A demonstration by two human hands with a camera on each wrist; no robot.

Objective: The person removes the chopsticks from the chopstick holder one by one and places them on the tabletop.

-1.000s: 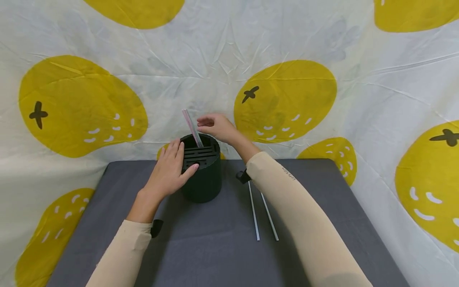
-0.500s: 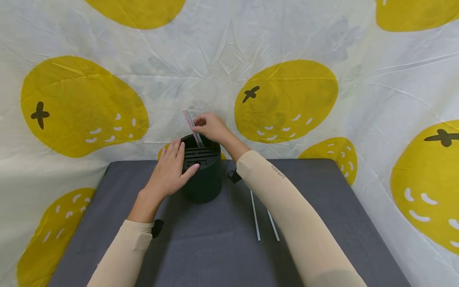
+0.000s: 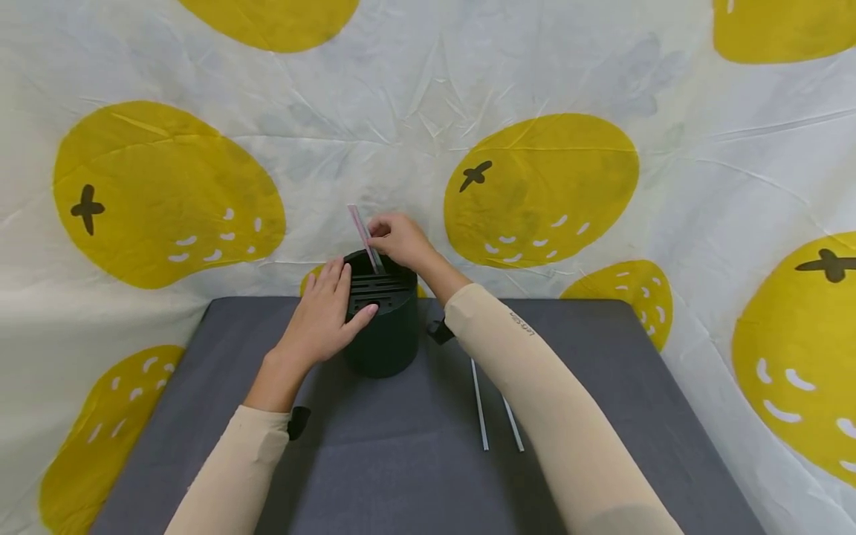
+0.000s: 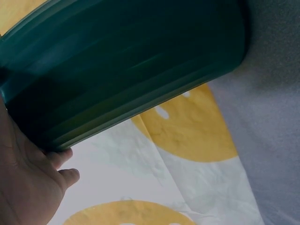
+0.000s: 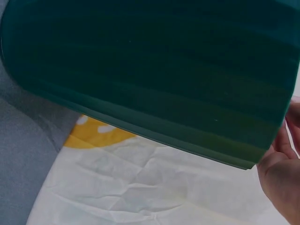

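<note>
A dark green cylindrical utensil holder [image 3: 383,342] with a black slotted insert [image 3: 377,286] stands upright on the cloth. Slim chopsticks [image 3: 358,219], pinkish and silvery, lean out of its open back part. My left hand [image 3: 317,316] rests against the left side of the rim, fingers extended and thumb at the front. In the left wrist view, fingertips [image 4: 69,176] show beside the holder's rim. My right hand [image 3: 401,241] is above the back right rim, pinching a chopstick with thumb and forefinger. The holder's wall hides most of this hand in the right wrist view.
Two silvery chopsticks [image 3: 480,409] lie on the grey table cloth [image 3: 401,461], partly under my right forearm. Behind the table hangs a white curtain [image 3: 401,96] with yellow fruit prints.
My right hand has moved a little left and its fingers have closed on a chopstick in the holder. My left hand stays on the rim. The head view has shifted slightly.
</note>
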